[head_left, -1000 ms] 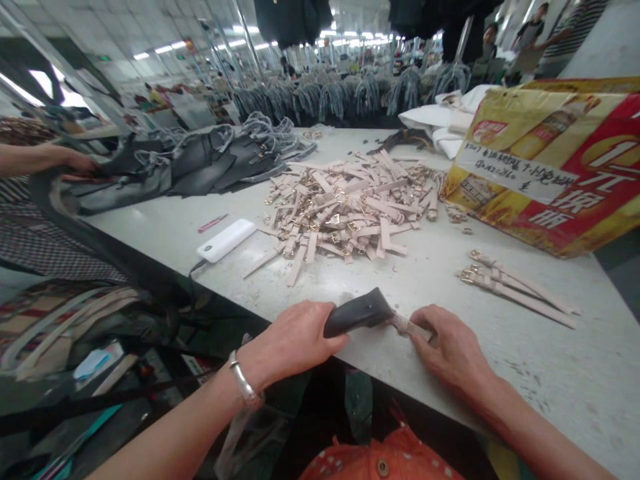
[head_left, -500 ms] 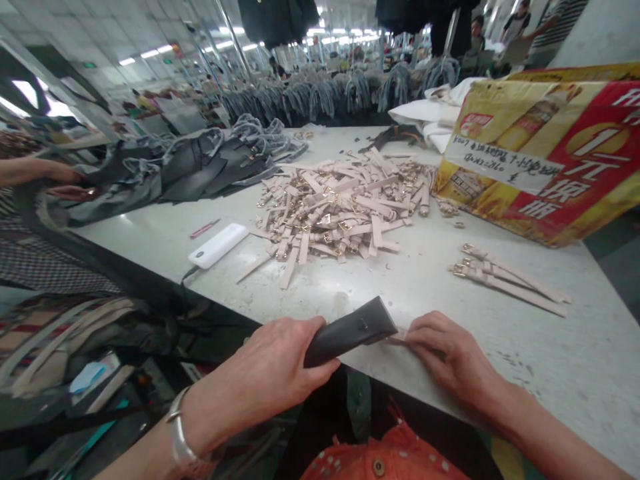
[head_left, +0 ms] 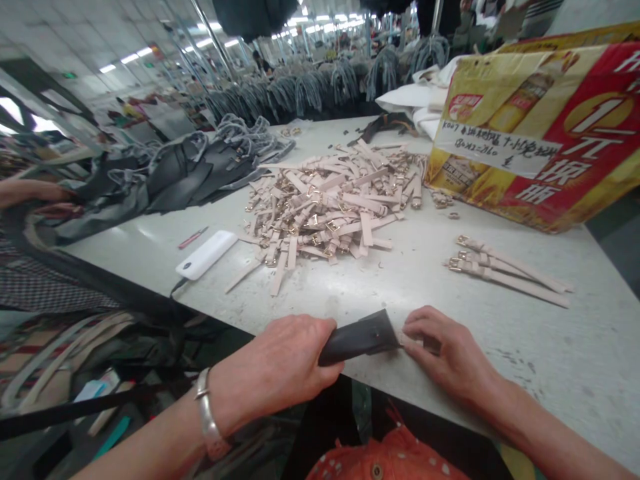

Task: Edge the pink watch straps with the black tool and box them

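Note:
My left hand (head_left: 295,353) is closed around a dark grey, flat, folded leather-like piece (head_left: 360,339), whose wide end points right over the table's front edge. Close to that end is my right hand (head_left: 445,350), thumb and fingers pinched together. A small pale bit of strap (head_left: 401,338) shows between its fingertips and the dark piece; the rest of it is hidden. Beyond both hands lies a heap of beige buckle straps (head_left: 325,213) with gold-coloured buckles. Several more beige straps (head_left: 510,270) lie apart on the right.
A yellow and red carton (head_left: 500,147) stands at the right. Left of the heap are a white power bank-like device (head_left: 207,255) with a cable and a small pink tool (head_left: 193,237). Another person's hand (head_left: 55,200) touches dark grey pieces (head_left: 190,167) at the left.
The dark piece has turned closer to level, and less of the pale strap shows between it and my right fingertips. My head view has shifted slightly, moving the table contents left.

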A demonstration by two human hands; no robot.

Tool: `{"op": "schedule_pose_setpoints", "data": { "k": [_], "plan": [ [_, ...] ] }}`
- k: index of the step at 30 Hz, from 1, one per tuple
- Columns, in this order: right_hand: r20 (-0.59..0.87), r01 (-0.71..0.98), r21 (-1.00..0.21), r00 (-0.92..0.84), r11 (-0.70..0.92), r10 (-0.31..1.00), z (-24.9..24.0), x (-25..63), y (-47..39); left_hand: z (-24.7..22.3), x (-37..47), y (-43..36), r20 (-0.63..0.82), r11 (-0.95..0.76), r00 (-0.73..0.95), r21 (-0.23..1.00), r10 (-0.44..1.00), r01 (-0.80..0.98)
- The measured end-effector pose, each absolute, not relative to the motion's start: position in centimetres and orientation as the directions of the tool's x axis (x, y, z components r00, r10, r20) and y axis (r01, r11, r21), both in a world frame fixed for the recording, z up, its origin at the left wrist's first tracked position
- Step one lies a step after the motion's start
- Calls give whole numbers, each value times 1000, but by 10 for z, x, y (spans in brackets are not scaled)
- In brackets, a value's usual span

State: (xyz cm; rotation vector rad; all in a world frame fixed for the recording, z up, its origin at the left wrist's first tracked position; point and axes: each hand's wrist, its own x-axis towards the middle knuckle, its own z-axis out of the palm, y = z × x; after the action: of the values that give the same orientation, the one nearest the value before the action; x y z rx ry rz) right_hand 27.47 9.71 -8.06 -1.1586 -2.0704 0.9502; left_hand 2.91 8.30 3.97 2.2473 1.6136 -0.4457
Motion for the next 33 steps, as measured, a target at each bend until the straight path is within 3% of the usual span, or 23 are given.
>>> {"op": "schedule_pose_setpoints", "data": {
  "k": [10,17,22,33],
  "plan": [
    [148,517,-776,-406,360,902,-81,273,96,32,46,95,-399,-274,309,144,863,951],
    [159,563,-737,-392,373,906,-85,273,95,36,25,78,-410,-186,209,94,888,978],
    [170,553,-748,-376,368,911,-85,272,95,39,33,65,-462,-229,227,54,857,972],
    [159,561,-761,-326,326,932,-89,273,98,30,55,91,-324,-312,307,35,895,949]
  ]
}}
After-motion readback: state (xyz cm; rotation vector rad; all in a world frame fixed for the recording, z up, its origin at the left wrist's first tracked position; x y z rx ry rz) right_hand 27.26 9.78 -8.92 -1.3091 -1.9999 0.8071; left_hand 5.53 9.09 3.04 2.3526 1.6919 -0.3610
